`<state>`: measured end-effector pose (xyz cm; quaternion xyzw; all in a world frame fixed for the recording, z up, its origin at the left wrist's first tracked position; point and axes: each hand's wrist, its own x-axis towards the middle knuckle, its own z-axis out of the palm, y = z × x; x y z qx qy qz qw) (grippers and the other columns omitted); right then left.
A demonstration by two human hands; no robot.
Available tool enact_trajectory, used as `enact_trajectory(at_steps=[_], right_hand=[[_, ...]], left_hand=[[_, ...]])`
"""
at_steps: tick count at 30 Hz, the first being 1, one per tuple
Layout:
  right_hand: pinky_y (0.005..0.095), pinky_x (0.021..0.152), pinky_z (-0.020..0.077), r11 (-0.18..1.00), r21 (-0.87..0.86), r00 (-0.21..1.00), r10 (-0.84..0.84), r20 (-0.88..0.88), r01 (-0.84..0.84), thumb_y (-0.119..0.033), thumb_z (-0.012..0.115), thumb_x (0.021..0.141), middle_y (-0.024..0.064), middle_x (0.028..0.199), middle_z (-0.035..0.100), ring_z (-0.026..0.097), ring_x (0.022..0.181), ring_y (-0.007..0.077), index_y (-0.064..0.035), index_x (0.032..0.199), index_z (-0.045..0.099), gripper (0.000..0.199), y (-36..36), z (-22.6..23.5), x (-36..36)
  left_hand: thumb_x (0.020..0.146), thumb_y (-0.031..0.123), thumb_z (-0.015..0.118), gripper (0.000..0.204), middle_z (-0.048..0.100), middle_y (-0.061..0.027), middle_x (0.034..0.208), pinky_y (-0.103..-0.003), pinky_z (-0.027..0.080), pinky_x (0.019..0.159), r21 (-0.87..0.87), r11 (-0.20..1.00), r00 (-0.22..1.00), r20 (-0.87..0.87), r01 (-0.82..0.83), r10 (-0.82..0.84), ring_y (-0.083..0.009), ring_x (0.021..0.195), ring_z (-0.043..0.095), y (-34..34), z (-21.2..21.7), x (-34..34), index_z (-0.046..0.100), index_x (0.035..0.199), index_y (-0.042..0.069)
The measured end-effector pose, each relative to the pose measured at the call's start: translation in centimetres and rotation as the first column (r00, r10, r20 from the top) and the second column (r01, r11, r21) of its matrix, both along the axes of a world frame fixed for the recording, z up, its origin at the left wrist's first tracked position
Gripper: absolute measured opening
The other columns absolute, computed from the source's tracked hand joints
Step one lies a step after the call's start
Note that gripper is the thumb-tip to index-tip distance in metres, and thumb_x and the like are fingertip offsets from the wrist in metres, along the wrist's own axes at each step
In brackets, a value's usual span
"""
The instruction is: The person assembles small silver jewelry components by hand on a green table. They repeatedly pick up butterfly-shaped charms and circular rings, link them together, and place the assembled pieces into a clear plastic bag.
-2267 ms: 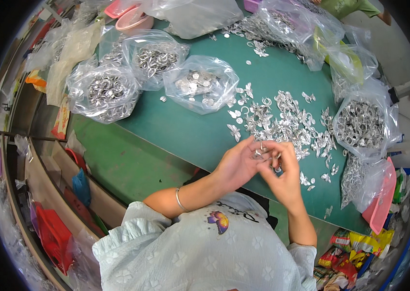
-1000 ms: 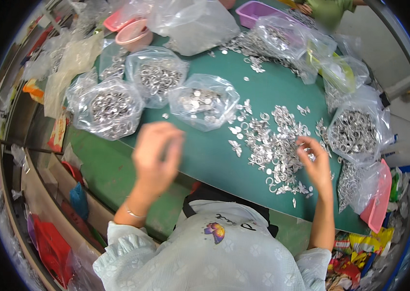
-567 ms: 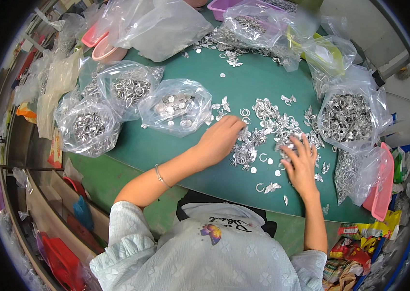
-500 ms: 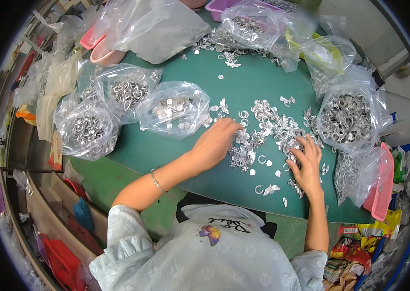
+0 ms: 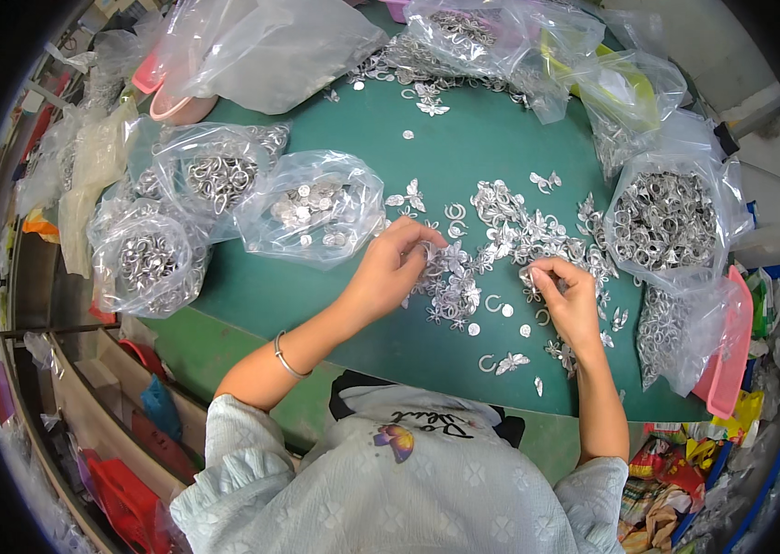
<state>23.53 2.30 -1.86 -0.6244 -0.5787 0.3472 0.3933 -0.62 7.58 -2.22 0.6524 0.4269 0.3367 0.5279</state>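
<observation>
My left hand (image 5: 394, 266) is curled at the left edge of the pile of flower-shaped silver pieces (image 5: 453, 284). Silver bits show between its thumb and fingertips, but their exact shape is partly hidden. To the right, my right hand (image 5: 569, 297) pinches a small silver piece (image 5: 528, 276) between thumb and fingers, just over the table. Beyond both hands lies a larger heap of silver charms (image 5: 501, 208), some of them butterfly-shaped. Small open rings (image 5: 487, 363) and round discs (image 5: 474, 330) are scattered nearer my body.
Clear bags of silver rings (image 5: 148, 261) and discs (image 5: 312, 214) stand on the left of the green table (image 5: 316, 300). Another open bag of rings (image 5: 665, 222) and a pink tray (image 5: 730, 346) are at the right edge. More bags (image 5: 464, 37) line the back.
My right hand has closed from spread fingers into a pinch and drawn slightly left. My left hand has shifted a little left and curled at the pile's edge.
</observation>
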Motion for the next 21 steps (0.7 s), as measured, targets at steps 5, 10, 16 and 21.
enact_trajectory(at_steps=[5,10,16,21], right_hand=[[0.0178,0.054,0.0386,0.984,-0.179,0.983,-0.038,-0.178,0.005,-0.001,0.056,0.080,0.0002,0.070,0.059,0.048,0.059,0.0036,0.0021,0.085,0.062,0.008,-0.7,0.1,0.2],[0.0173,0.045,0.0321,0.972,-0.233,0.936,-0.084,-0.342,0.002,-0.009,0.063,0.079,-0.0038,0.061,0.055,0.042,0.052,0.0024,0.0009,0.083,0.065,0.010,-1.0,1.4,0.1],[0.0170,0.058,0.0407,0.971,-0.194,0.861,0.022,-0.509,-0.140,-0.006,0.059,0.082,0.0026,0.077,0.060,0.054,0.068,0.0053,0.0013,0.084,0.064,0.009,-2.1,1.9,-1.5],[0.0296,0.052,0.0410,0.940,0.330,0.969,-0.001,0.249,-0.084,0.001,0.061,0.072,0.0077,0.074,0.055,0.052,0.061,0.0174,0.0021,0.080,0.058,0.008,-2.7,1.2,-3.2]], left_hand=[[0.074,-0.012,0.043,0.028,0.051,-0.0077,0.092,-0.026,0.041,0.071,0.272,0.962,0.998,-0.064,0.004,0.014,-0.0183,0.085,0.050,-0.6,0.7,0.7,0.059,0.091,0.002],[0.073,-0.011,0.049,0.032,0.052,-0.0101,0.098,-0.029,0.042,0.076,0.395,0.919,0.998,-0.042,-0.019,0.039,-0.0219,0.090,0.052,-2.5,1.4,1.8,0.056,0.101,0.002],[0.073,-0.002,0.063,0.044,0.054,-0.0082,0.101,-0.023,0.048,0.066,0.059,0.991,0.967,0.216,0.123,-0.133,-0.0139,0.090,0.052,-5.1,1.9,5.2,0.051,0.115,0.005],[0.075,-0.003,0.063,0.035,0.058,-0.0078,0.086,-0.021,0.048,0.058,-0.210,0.970,0.953,0.298,0.120,-0.053,-0.0103,0.071,0.056,-5.4,0.1,5.8,0.051,0.108,-0.001]])
